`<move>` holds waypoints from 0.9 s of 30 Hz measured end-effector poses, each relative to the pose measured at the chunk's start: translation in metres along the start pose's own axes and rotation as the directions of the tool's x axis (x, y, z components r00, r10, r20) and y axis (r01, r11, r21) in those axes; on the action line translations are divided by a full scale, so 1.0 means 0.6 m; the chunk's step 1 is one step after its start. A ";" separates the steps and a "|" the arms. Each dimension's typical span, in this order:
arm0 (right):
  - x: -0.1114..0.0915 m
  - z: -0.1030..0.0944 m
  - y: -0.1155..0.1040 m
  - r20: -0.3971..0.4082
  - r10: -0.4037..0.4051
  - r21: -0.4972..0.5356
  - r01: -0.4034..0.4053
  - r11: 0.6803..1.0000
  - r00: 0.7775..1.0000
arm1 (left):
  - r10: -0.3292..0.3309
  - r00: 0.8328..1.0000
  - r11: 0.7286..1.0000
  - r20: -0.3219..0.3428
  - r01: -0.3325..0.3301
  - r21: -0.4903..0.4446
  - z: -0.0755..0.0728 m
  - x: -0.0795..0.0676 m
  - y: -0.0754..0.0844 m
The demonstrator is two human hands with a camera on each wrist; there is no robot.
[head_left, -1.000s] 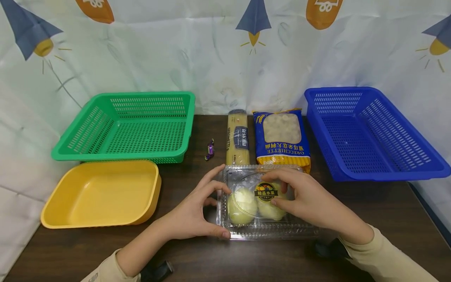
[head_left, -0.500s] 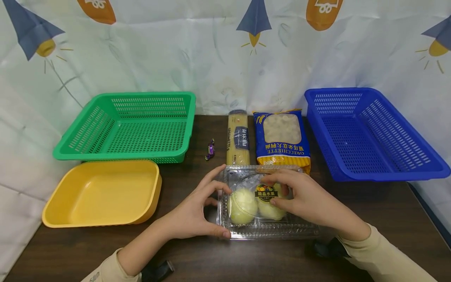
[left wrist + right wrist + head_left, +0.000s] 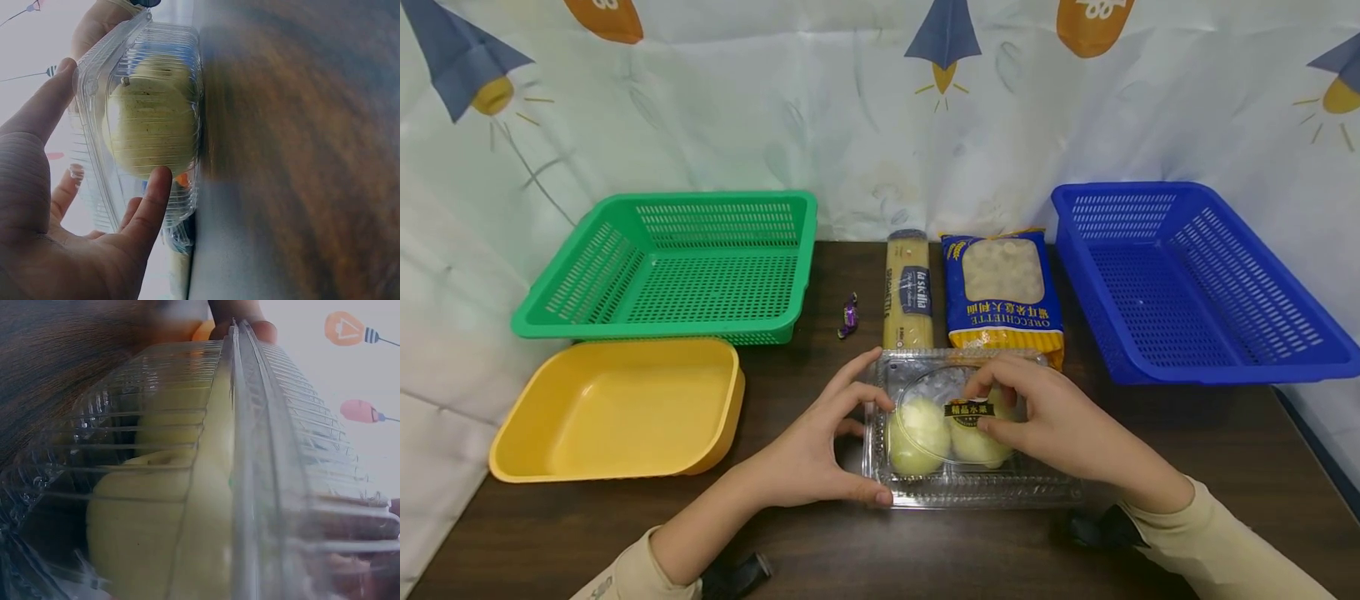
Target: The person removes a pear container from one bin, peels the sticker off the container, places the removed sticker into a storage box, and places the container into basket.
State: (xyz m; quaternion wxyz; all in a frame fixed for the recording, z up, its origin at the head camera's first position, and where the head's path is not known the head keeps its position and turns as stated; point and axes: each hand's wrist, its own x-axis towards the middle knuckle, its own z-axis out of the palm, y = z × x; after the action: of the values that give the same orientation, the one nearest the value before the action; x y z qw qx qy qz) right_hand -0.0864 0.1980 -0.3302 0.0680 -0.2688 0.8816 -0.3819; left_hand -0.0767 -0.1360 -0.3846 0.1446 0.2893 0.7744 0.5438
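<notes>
A clear plastic clamshell box lies on the table in front of me, its lid down. Inside are round, pale yellow-green fruits, apples or pears; I cannot tell which. My left hand grips the box's left end, thumb at the near corner and fingers along the far side. Over the lid, my right hand has thumb and index at a black-and-gold round sticker, whose top edge looks lifted and folded. In the right wrist view, the box wall fills the frame and hides most of that hand.
Behind the box lie a spaghetti pack and a blue orecchiette bag. A purple wrapped candy is left of them. A green basket and a yellow tub stand at left, a blue basket at right.
The upper part of the sticker has lifted and folded down under my right fingers, which have shifted slightly. My left hand and the box have stayed in place.
</notes>
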 end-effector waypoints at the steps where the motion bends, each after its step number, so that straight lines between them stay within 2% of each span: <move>1: 0.000 0.000 0.000 -0.003 -0.006 0.008 0.006 1.000 1.000 | -0.001 1.000 1.000 -0.001 0.001 0.000 0.000 0.000 0.000; 14: -0.003 -0.009 -0.001 -0.016 -0.004 0.091 0.006 0.996 1.000 | 0.018 1.000 0.999 0.021 -0.019 0.036 -0.004 0.002 0.008; 23: -0.007 -0.018 -0.010 -0.053 -0.002 0.133 0.009 0.991 0.999 | -0.036 0.996 0.990 0.081 0.025 0.138 -0.014 -0.001 0.023; 27: -0.004 -0.020 -0.015 -0.064 -0.026 0.172 0.037 0.984 0.998 | -0.076 0.993 0.964 0.091 0.049 0.262 -0.027 -0.002 0.037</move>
State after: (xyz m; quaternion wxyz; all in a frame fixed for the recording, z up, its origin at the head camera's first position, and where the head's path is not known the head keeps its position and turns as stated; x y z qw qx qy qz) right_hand -0.0845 0.2017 -0.3153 0.0580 -0.2640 0.8425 -0.4660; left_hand -0.0778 -0.1436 -0.3583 0.1611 0.3079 0.8395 0.4178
